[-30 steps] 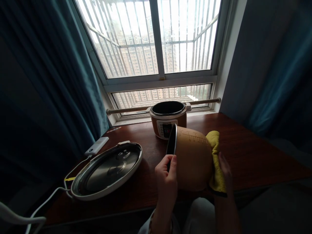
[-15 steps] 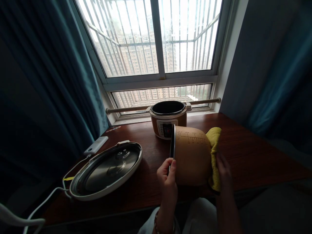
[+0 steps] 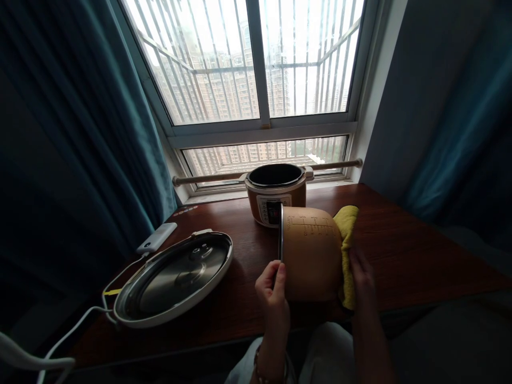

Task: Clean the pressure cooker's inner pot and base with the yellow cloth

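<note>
At far left a white cable [image 3: 64,337] runs near a white box [image 3: 157,238] and a large round lid [image 3: 176,282], which lies with its dark, shiny inner side facing up on the wooden surface [image 3: 416,240]. Right of the lid, toward the window, the cooker [image 3: 276,198] stands upright with its top open. In front of it, the left hand [image 3: 272,290] has its fingers clamped on the rim of the tan pot [image 3: 312,253], thumb outside. The pot is tipped on its side between the hands, mouth to the left; whether it touches the surface I cannot tell. At its base, the right hand [image 3: 361,273] presses a yellow cloth [image 3: 347,250]; whether those fingers grip the cloth is unclear. The step looks like wiping the base; another stroke would call for a firm rim hold and even pressure.
</note>
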Available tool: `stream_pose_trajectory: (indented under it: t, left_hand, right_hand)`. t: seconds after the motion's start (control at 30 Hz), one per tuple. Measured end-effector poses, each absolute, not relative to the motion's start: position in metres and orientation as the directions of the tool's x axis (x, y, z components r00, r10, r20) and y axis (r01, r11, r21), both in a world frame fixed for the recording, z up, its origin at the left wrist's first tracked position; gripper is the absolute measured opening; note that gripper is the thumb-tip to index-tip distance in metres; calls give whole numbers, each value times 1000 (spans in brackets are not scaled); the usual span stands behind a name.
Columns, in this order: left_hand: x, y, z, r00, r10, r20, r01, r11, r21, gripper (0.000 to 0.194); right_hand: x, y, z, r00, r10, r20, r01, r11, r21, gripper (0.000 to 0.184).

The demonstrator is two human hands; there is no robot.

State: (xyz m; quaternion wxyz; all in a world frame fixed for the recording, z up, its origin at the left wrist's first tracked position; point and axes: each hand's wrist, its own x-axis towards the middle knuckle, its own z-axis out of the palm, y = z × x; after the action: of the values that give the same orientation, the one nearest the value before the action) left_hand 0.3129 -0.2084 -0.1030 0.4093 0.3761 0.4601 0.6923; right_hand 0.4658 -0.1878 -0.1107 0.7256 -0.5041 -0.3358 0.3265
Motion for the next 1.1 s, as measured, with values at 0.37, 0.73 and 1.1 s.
stream_pose_trajectory:
  t: [0.37,0.73,1.1]
  left_hand:
    - [308,-208,-112,-413,886,210,-112,-279,954,29]
    - [308,-214,-111,-288,934,210,-265,-289,920,28]
    - [306,-215,-134,-332,890,314,-179,-386,905,22]
  right_hand:
    - [442,-203,-105,611,538,582,475,339,-812,28]
    - [378,-201,-68,127,560,819,728,508,-460,30]
    - [434,-156,-48,411,606,681,751,198,-630,28]
